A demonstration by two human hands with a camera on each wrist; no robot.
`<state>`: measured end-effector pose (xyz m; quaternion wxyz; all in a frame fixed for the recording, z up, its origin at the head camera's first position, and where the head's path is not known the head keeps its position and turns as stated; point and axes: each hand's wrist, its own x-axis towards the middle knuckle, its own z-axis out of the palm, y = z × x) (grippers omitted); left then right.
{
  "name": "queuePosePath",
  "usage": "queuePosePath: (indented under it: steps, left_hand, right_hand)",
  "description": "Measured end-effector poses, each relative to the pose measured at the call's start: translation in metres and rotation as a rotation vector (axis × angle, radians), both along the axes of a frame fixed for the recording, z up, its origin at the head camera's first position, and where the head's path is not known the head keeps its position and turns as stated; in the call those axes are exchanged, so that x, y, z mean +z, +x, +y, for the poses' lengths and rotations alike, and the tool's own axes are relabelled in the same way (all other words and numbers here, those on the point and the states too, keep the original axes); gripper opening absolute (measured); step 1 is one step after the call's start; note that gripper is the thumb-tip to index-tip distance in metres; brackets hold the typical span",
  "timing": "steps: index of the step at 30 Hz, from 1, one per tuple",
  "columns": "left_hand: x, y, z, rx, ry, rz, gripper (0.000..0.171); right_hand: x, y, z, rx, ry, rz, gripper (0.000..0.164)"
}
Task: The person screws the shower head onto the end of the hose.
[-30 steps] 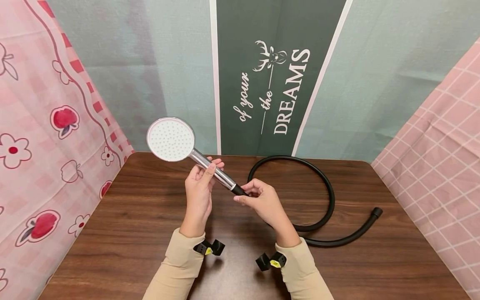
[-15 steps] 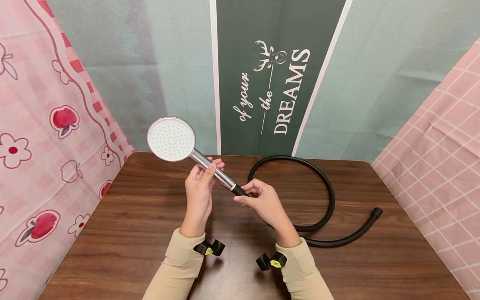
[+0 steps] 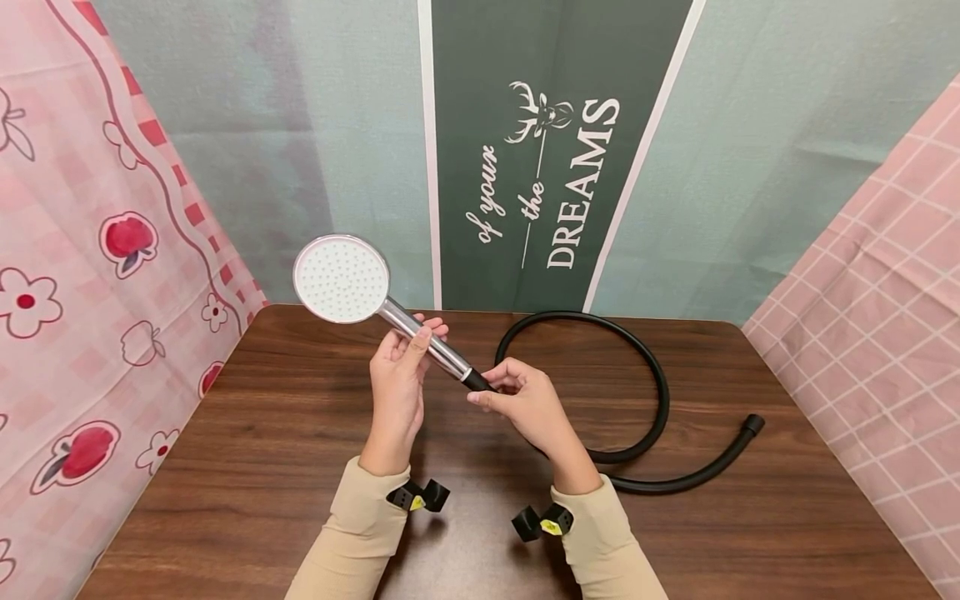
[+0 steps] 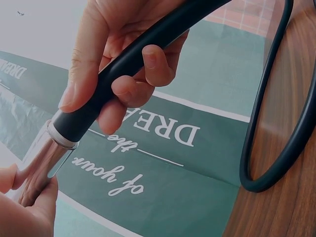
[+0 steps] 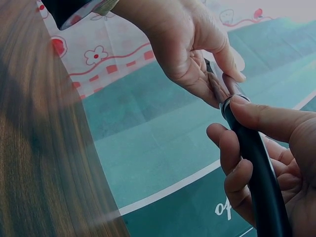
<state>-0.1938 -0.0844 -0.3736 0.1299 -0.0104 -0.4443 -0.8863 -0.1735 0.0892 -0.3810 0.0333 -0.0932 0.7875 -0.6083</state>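
— Nearest first: how many?
— Two beige fabric sleeves [image 3: 363, 521], two small black wrist cameras [image 3: 437, 495], one per wrist, each bearing a yellow label.
— Beyond those?
— Left grip [image 3: 397, 383]: closed, thumb in front and fingers behind, holding the slim handle [image 3: 447, 356] of one round, white-faced chrome shower head [image 3: 341, 279]. Right grip [image 3: 531, 408]: likewise closed, thumb and fingers curled round one end of one long, flexible black hose [image 3: 662, 392].
— Where exactly, that shower head?
— Held above the dark brown wood-grain tabletop [image 3: 262, 492], slanting up to the left, facing the head camera. Touching the hose end at one white ring [image 3: 467, 374]. Can't tell whether threaded together.
— And the rest of the hose?
— Curled in one loop on the tabletop, ending at right in one wider black connector [image 3: 755, 426].
— Farthest?
— Three cloths: one pink apple-and-flower cloth [image 3: 56, 367] at left, one pink white-gridded cloth [image 3: 888, 292] at right, one grey-green cloth [image 3: 356, 117] behind, with one dark green lettered panel [image 3: 555, 50].
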Motion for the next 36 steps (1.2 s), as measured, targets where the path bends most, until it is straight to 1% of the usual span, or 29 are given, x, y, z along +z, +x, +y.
queuePosePath:
  steps: [11, 21, 36]
  left_hand:
    - [0.0003, 0.0001, 0.0002, 0.000, -0.007, 0.000, 0.018]
    - [-0.0002, -0.0001, 0.0004, 0.002, -0.009, 0.000, 0.018]
    - [-0.0003, -0.0005, 0.0003, 0.006, -0.015, -0.001, 0.018]
  right_hand:
    - [-0.0010, -0.0004, 0.0003, -0.001, 0.003, -0.008, 0.024]
    - [-0.0042, -0.0021, 0.0015, 0.002, 0.023, 0.007, 0.024]
    - [-0.0036, -0.0021, 0.0015, 0.004, 0.036, 0.013, 0.022]
